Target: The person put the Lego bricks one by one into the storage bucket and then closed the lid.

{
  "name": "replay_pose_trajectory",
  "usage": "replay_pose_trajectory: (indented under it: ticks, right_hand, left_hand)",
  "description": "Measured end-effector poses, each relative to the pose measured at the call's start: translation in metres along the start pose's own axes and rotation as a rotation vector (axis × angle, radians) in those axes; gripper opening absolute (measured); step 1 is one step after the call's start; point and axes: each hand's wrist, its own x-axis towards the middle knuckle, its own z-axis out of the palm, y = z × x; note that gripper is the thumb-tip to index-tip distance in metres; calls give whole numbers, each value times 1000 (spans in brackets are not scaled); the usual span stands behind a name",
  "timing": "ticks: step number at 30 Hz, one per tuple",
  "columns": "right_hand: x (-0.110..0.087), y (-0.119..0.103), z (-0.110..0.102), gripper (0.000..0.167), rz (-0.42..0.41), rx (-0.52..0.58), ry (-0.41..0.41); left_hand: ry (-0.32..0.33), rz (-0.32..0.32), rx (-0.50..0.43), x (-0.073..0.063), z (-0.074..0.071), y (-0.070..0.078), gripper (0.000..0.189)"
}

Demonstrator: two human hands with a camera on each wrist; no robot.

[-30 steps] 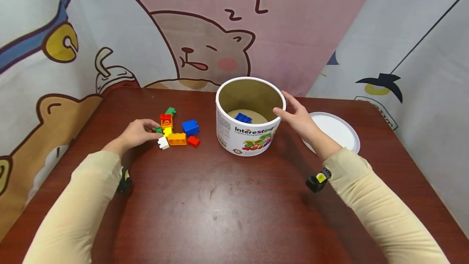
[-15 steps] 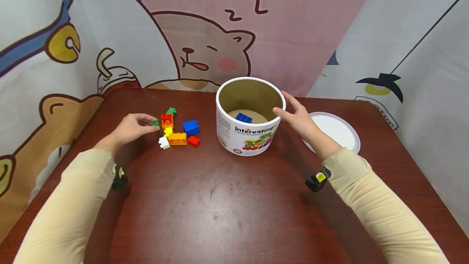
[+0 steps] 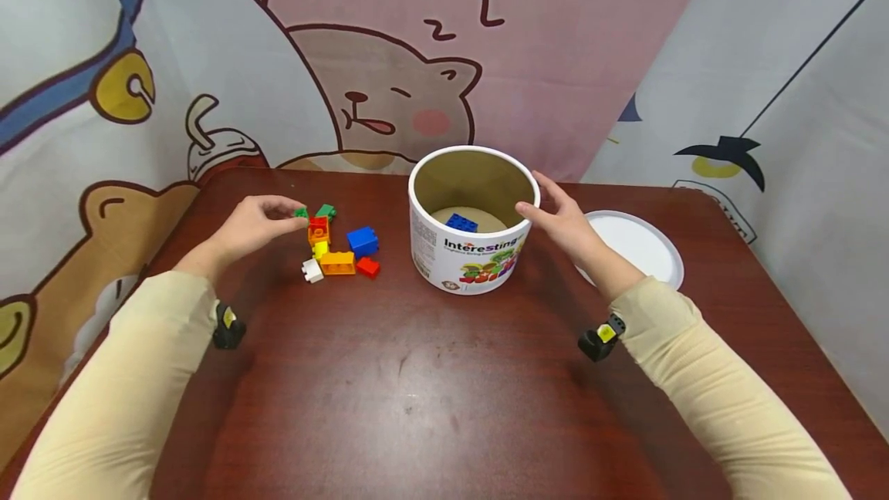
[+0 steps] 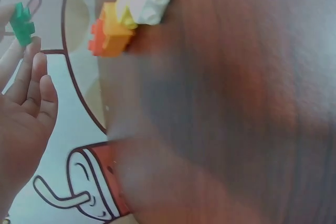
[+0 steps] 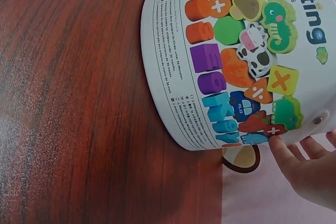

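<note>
My left hand [image 3: 251, 228] pinches a small green brick [image 4: 22, 23] between thumb and fingertips, above the far left part of the table. Below and beside it lie toy bricks: an orange brick [image 3: 338, 263], a yellow brick [image 3: 320, 250], a white brick [image 3: 312, 271], a blue brick [image 3: 363, 241], a red brick [image 3: 368, 267] and another green brick [image 3: 326, 211]. My right hand [image 3: 566, 226] grips the side of a white bucket [image 3: 464, 262], thumb at the rim, fingers around the outside. One blue brick [image 3: 461, 223] lies inside the bucket.
A round white lid [image 3: 642, 245] lies on the brown table [image 3: 410, 376], right of the bucket and partly behind the right forearm. A printed cloth [image 3: 389, 91] hangs behind the table's far edge.
My left hand has picked the small green brick out of the pile and lifted it away, first left, then up toward the far side. The right hand and bucket stay in place.
</note>
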Motion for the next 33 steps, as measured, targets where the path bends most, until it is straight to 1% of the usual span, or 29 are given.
replay_pose_trajectory:
  ticks: [4, 8, 12, 16, 18, 26, 33]
  right_hand:
    - [-1, 2, 1, 72, 14, 4, -8]
    - [0, 2, 1, 72, 11, 3, -4]
    - [1, 2, 1, 72, 10, 6, 0]
    - [0, 2, 2, 72, 9, -2, 1]
    - [0, 2, 2, 72, 9, 0, 1]
    - [1, 2, -1, 71, 5, 11, -1]
    - [2, 1, -1, 70, -3, 1, 0]
  left_hand:
    - [-22, 13, -5, 3, 0, 11, 46]
    - [-26, 44, -19, 6, -1, 27, 45]
    - [-26, 83, -46, 10, -2, 49, 43]
    - [-45, 126, -81, 17, -1, 74, 41]
    - [-56, 158, -98, 21, 0, 86, 40]
    - [-101, 263, -154, 36, 11, 132, 36]
    - [-145, 331, -182, 43, 25, 165, 35]
